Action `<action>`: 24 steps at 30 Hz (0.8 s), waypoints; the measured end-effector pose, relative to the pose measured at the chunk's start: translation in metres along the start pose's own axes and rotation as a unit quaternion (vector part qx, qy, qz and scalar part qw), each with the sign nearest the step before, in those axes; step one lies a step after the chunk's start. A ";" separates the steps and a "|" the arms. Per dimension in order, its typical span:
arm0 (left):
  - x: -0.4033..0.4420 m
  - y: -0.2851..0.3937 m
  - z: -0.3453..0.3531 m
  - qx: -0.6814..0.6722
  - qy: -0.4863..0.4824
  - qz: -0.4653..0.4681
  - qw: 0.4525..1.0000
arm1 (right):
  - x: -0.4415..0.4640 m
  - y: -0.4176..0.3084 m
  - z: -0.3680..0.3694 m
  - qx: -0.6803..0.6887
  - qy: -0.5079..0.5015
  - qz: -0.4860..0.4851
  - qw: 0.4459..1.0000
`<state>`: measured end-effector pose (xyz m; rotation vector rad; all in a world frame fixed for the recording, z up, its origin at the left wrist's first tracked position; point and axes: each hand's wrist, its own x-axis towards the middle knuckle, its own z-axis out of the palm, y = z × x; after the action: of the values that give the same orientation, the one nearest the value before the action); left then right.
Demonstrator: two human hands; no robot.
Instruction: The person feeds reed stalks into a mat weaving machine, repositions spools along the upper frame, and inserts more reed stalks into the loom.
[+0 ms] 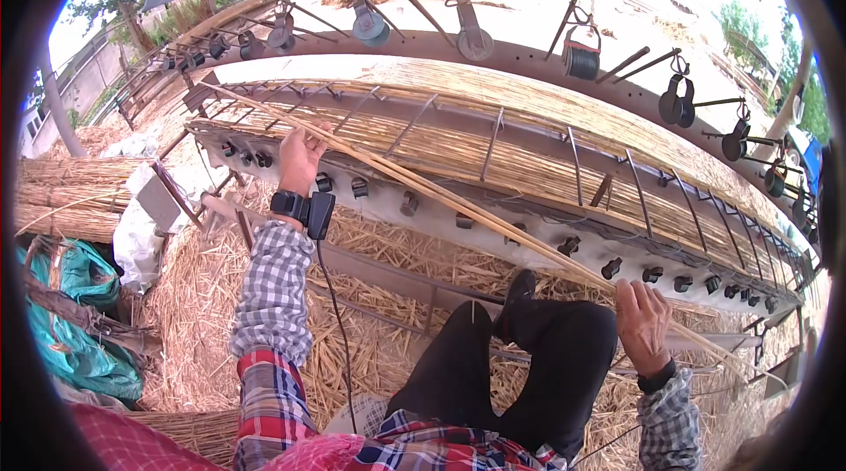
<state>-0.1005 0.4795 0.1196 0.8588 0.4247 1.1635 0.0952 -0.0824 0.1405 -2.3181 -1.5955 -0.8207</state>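
A few long, thin reeds point(458, 204) run slantwise across the front of a long reed-weaving frame point(564, 242). Toward their upper-left end, my left hand point(302, 154) is closed around them, palm side showing. Farther down at the right, my right hand point(642, 321) grips the same reeds with its fingers curled over them. The reed tips continue past my right hand toward the lower right. Behind the reeds, a mat of many laid reeds point(423, 132) lies under a row of metal rods point(491, 143). Small black knobs point(410, 203) line the frame's pale front board.
Wire spools point(582, 57) hang along a curved metal beam point(520, 50) at the back. Bundled reeds point(66, 198) and a green-blue sack point(79, 321) lie at the left. Loose straw point(203, 312) covers the ground around my legs. A cable point(335, 312) hangs from my left wrist.
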 end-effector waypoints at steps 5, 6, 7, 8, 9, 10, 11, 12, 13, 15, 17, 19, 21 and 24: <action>-0.010 -0.013 0.007 0.030 -0.037 -0.021 0.999 | 0.024 -0.020 0.005 0.001 -0.006 -0.009 1.000; -0.012 -0.016 0.009 0.027 -0.019 -0.025 0.999 | 0.027 -0.023 0.006 0.000 -0.005 -0.010 1.000; -0.015 -0.017 0.011 0.034 -0.024 -0.021 0.999 | 0.030 -0.025 0.006 0.006 -0.005 -0.013 1.000; -0.016 -0.018 0.011 0.034 -0.023 -0.020 0.999 | 0.032 -0.026 0.007 0.011 -0.005 -0.016 1.000; -0.018 -0.018 0.012 0.027 -0.035 -0.026 0.999 | 0.033 -0.027 0.007 0.011 -0.004 -0.017 1.000; -0.020 -0.018 0.013 0.021 -0.046 -0.032 0.998 | 0.033 -0.028 0.008 0.017 -0.010 -0.012 1.000; -0.021 -0.019 0.014 0.020 -0.044 -0.031 0.998 | 0.034 -0.029 0.008 0.024 -0.016 -0.007 1.000; -0.022 -0.020 0.015 0.024 -0.044 -0.027 0.998 | 0.035 -0.030 0.008 0.025 -0.016 -0.010 1.000; -0.024 -0.019 0.016 0.028 -0.042 -0.023 0.998 | 0.035 -0.032 0.008 0.030 -0.021 0.000 0.999; -0.025 -0.020 0.018 0.027 -0.035 -0.024 0.999 | 0.035 -0.034 0.007 0.036 -0.025 0.004 0.999; -0.024 -0.021 0.015 0.024 -0.047 -0.031 0.998 | 0.033 -0.033 0.007 0.029 -0.036 0.015 0.999; -0.027 -0.021 0.018 0.027 -0.038 -0.024 0.999 | 0.032 -0.033 0.008 0.029 -0.040 0.015 0.999; -0.028 -0.021 0.019 0.023 -0.045 -0.022 0.998 | 0.032 -0.033 0.008 0.029 -0.044 0.016 0.998; -0.029 -0.022 0.018 0.046 -0.044 -0.011 0.998 | 0.033 -0.033 0.010 0.038 -0.032 0.012 0.999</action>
<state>-0.0851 0.4435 0.1103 0.9786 0.4177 1.0879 0.0767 -0.0384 0.1460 -2.3281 -1.5914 -0.6749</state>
